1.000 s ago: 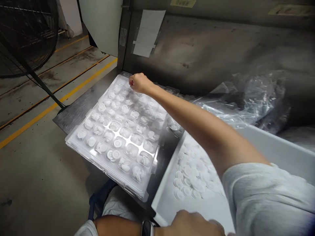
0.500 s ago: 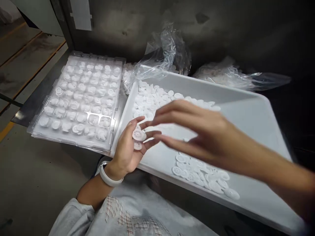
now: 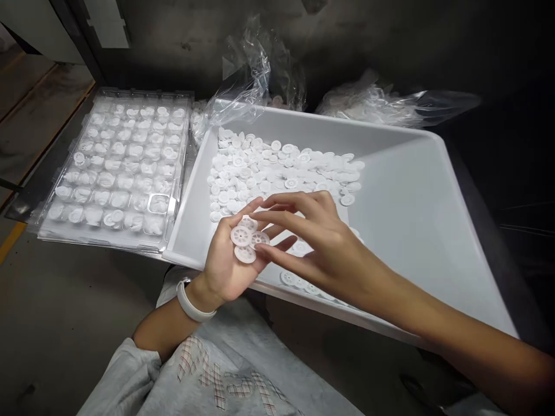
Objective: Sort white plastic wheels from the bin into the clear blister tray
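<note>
My left hand (image 3: 225, 268) is palm up over the near left edge of the white tray, with several small white plastic spoked wheels (image 3: 241, 236) cupped in its fingers. From the right reaches my right hand (image 3: 325, 240), its thumb and fingertips closed on the edge of a wheel (image 3: 260, 239) in that bunch. Many similar wheels lie in the white tray (image 3: 403, 190), as a wide loose pile (image 3: 290, 183) towards the back left and a smaller group (image 3: 299, 280) near the front, partly hidden by my right hand and forearm.
Left of the tray, a stack of clear blister trays (image 3: 117, 167) holds white parts in its pockets. Crumpled clear plastic bags (image 3: 260, 69) stand behind the tray, with another bag (image 3: 373, 104) farther right. A dark metal panel (image 3: 182, 34) rises at the back.
My right hand has come down to my left and now grips a wheel there. More wheels show in my left hand. The whole view has shifted a little.
</note>
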`<state>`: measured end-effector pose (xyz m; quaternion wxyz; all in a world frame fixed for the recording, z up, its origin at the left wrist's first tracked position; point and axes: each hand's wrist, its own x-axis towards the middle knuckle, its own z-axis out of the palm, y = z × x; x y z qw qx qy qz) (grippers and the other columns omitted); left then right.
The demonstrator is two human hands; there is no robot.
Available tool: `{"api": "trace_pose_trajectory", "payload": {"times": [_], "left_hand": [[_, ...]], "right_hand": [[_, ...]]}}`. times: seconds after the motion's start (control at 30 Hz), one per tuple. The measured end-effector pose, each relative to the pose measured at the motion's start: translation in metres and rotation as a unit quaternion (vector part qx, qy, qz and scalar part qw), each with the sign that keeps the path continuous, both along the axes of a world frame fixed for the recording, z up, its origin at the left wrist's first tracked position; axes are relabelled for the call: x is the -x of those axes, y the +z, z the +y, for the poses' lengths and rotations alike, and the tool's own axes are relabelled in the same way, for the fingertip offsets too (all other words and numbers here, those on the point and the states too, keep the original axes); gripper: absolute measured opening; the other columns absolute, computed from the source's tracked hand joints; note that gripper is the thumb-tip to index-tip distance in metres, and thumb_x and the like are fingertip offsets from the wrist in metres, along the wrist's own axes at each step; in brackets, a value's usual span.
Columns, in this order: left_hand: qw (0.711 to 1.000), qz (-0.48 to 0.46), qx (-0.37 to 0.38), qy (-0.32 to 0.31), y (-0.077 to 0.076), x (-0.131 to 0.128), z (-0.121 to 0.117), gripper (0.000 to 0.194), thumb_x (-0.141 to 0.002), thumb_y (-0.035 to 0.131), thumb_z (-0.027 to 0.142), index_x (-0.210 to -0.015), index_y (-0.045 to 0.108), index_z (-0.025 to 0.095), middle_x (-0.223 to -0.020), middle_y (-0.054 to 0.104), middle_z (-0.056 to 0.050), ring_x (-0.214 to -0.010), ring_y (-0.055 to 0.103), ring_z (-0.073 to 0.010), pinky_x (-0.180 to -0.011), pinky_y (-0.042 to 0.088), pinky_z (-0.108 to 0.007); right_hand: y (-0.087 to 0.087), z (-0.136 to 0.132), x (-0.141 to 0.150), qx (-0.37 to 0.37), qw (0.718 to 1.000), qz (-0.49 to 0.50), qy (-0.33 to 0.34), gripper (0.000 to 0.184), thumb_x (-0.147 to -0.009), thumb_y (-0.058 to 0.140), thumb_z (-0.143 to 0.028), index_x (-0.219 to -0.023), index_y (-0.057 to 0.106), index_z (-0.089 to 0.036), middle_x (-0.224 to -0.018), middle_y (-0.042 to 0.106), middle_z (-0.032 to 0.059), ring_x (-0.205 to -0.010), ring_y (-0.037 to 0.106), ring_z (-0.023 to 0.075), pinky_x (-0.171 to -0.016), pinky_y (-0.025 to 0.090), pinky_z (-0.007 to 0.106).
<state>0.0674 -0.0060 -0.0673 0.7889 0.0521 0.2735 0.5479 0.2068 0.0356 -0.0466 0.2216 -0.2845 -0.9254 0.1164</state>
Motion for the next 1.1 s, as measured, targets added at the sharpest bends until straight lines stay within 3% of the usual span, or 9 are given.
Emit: {"api": "trace_pose_trajectory", "payload": {"times": [0.13,0.27,0.33,0.47,0.53,0.77,0.9,1.1], "left_hand": [[0.999,-0.046,-0.007,0.007,-0.004,0.001,0.000,0.059,-0.082,0.042,0.019,-0.141,0.038,0.020,-0.128,0.063,-0.007,-0.127,0.055,-0.0229,-0.111,0.042,-0.047],[0.997,-0.078,-0.026,-0.002,-0.005,0.001,0.001,0.064,-0.076,0.041,0.009,-0.139,0.041,0.021,-0.132,0.061,-0.005,-0.135,0.048,-0.0238,-0.119,0.029,-0.052],[0.996,-0.085,-0.031,-0.008,-0.005,0.002,0.001,0.064,-0.077,0.040,0.009,-0.140,0.041,0.023,-0.135,0.058,-0.004,-0.138,0.044,-0.0243,-0.120,0.026,-0.054],[0.996,-0.087,-0.032,-0.008,-0.006,0.004,0.000,0.067,-0.077,0.038,0.009,-0.143,0.037,0.024,-0.139,0.055,-0.005,-0.139,0.042,-0.0232,-0.121,0.025,-0.050],[0.995,-0.089,-0.034,-0.006,-0.006,0.005,-0.001,0.070,-0.077,0.037,0.008,-0.145,0.033,0.024,-0.140,0.054,-0.006,-0.138,0.043,-0.0220,-0.121,0.026,-0.046],[0.996,-0.087,-0.012,0.012,-0.007,0.006,0.003,0.071,-0.080,0.036,0.011,-0.148,0.025,0.027,-0.143,0.052,-0.006,-0.130,0.053,-0.0239,-0.123,0.021,-0.047],[0.996,-0.083,0.009,0.025,-0.007,0.005,0.003,0.071,-0.080,0.037,0.011,-0.148,0.025,0.027,-0.148,0.045,-0.005,-0.129,0.053,-0.0249,-0.121,0.027,-0.047],[0.996,-0.082,0.012,0.017,-0.007,0.002,0.002,0.070,-0.079,0.038,0.009,-0.146,0.029,0.028,-0.144,0.051,-0.004,-0.128,0.054,-0.0254,-0.119,0.032,-0.049]], "right_hand": [[-0.004,0.002,-0.007,0.016,1.000,-0.010,-0.010,0.025,-0.087,0.062,-0.036,-0.107,0.062,-0.020,-0.115,0.053,0.0113,-0.102,0.045,0.0259,-0.074,0.049,0.036],[-0.004,0.002,-0.009,0.017,1.000,0.015,-0.020,0.012,-0.089,0.060,-0.026,-0.098,0.062,-0.019,-0.112,0.054,0.0118,-0.101,0.049,0.0239,-0.073,0.049,0.035],[-0.003,0.003,-0.011,-0.037,0.999,0.028,-0.006,0.007,-0.087,0.062,-0.020,-0.094,0.061,-0.019,-0.109,0.058,0.0112,-0.096,0.051,0.0222,-0.076,0.048,0.037],[-0.004,0.005,-0.014,-0.222,0.974,0.026,0.026,0.015,-0.082,0.067,-0.011,-0.092,0.059,-0.018,-0.100,0.066,0.0089,-0.089,0.054,0.0205,-0.070,0.045,0.036],[-0.005,0.006,-0.016,-0.253,0.966,0.019,0.046,0.016,-0.083,0.065,-0.008,-0.094,0.059,-0.019,-0.094,0.068,0.0058,-0.085,0.057,0.0178,-0.066,0.042,0.034],[-0.008,0.002,-0.016,-0.187,0.982,-0.014,0.036,0.021,-0.080,0.067,-0.006,-0.100,0.061,-0.011,-0.089,0.069,0.0100,-0.075,0.054,0.0189,-0.060,0.036,0.035],[-0.012,-0.005,-0.008,-0.182,0.979,0.019,0.085,0.020,-0.086,0.058,-0.007,-0.105,0.061,-0.008,-0.093,0.068,0.0117,-0.074,0.055,0.0186,-0.058,0.037,0.033],[-0.016,-0.011,0.000,-0.161,0.977,0.031,0.135,0.020,-0.091,0.044,-0.006,-0.100,0.061,-0.004,-0.085,0.067,0.0111,-0.075,0.055,0.0182,-0.058,0.037,0.033]]}}
